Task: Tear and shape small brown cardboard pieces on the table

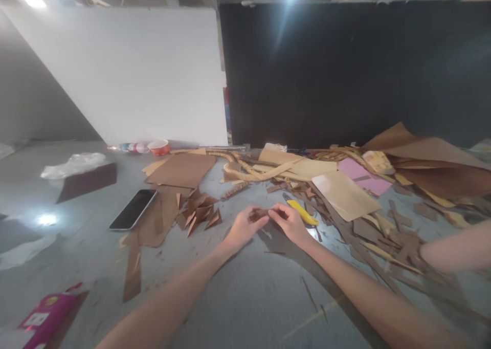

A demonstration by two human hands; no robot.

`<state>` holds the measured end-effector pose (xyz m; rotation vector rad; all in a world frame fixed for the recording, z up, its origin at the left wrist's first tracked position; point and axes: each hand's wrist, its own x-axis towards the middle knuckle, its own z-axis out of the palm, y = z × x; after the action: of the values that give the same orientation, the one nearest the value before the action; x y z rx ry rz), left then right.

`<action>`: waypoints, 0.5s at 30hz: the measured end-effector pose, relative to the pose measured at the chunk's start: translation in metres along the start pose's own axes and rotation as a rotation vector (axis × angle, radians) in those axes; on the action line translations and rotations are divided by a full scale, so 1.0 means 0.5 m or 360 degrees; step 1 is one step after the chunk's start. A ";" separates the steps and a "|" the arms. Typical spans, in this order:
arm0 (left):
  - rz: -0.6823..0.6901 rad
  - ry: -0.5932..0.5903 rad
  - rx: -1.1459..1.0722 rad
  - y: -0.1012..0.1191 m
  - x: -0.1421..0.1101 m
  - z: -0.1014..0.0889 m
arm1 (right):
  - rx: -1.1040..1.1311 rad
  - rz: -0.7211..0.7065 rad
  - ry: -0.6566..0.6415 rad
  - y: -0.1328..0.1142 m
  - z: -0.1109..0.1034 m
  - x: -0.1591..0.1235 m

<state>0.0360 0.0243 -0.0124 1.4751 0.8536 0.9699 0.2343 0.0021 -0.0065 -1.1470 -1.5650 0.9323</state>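
My left hand (244, 227) and my right hand (288, 223) meet at the middle of the table, fingertips pinched close together. Between them is a small brown piece (264, 213), mostly hidden by the fingers; it looks like the brown sheet material lying around. Just right of my right hand lies a yellow utility knife (303, 212). To the left of my left hand sits a pile of small folded brown triangles (197, 211). A ridged brown strip (235, 190) rests beyond my hands.
A phone (133, 209) lies at left on brown sheets (180, 170). Brown and tan scraps (383, 236) spread across the right, where another person's arm (456, 249) reaches in. At the back stand an orange-and-white bowl (158, 147) and tan braided strips (249, 175). A magenta package (49, 315) sits front left.
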 end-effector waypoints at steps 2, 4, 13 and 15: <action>0.0032 -0.0110 0.0079 0.004 -0.005 0.004 | -0.0006 -0.0026 -0.0031 0.002 0.001 -0.001; 0.0018 -0.0109 0.0180 0.008 -0.009 0.006 | -0.0085 -0.0075 0.0001 0.003 0.003 -0.002; 0.0007 -0.0055 0.0190 0.000 -0.006 0.006 | -0.0426 -0.0452 0.0215 -0.004 0.011 -0.009; 0.0031 -0.0074 0.0184 -0.001 -0.005 0.007 | -0.0456 -0.0469 0.0156 -0.006 0.011 -0.009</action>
<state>0.0380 0.0205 -0.0132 1.6008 0.8752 0.9097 0.2289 -0.0031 -0.0060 -1.0985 -1.7660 0.4617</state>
